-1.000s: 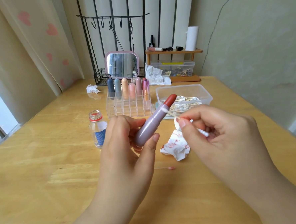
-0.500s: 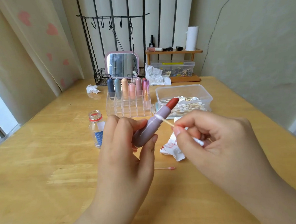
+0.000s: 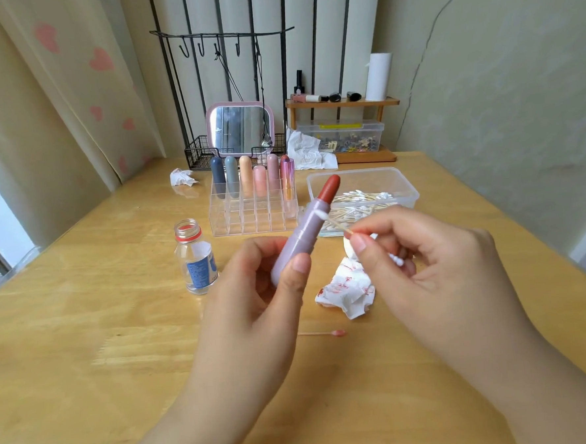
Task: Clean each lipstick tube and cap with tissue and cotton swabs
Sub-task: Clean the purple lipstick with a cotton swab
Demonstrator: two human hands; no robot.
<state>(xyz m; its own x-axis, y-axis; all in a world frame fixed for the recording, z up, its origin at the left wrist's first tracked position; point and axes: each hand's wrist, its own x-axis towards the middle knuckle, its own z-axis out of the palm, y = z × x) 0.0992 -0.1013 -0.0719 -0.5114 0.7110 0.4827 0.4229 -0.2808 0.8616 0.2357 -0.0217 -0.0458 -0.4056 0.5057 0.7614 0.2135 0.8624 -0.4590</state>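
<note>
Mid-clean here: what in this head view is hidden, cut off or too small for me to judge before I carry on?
- Lipstick tube: base hidden by the left hand.
- Cotton swab: middle of the stick covered by the right hand.
- White round object behind the right thumb: mostly covered, cannot identify.
- Bottle label: print too small to read.
- Tissue: right part hidden by the right hand.

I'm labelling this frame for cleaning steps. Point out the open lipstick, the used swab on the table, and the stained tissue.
open lipstick [image 3: 301,236]: head view, lilac barrel.
used swab [image 3: 338,333]: head view, pink tip.
stained tissue [image 3: 347,292]: head view, crumpled middle.
</note>
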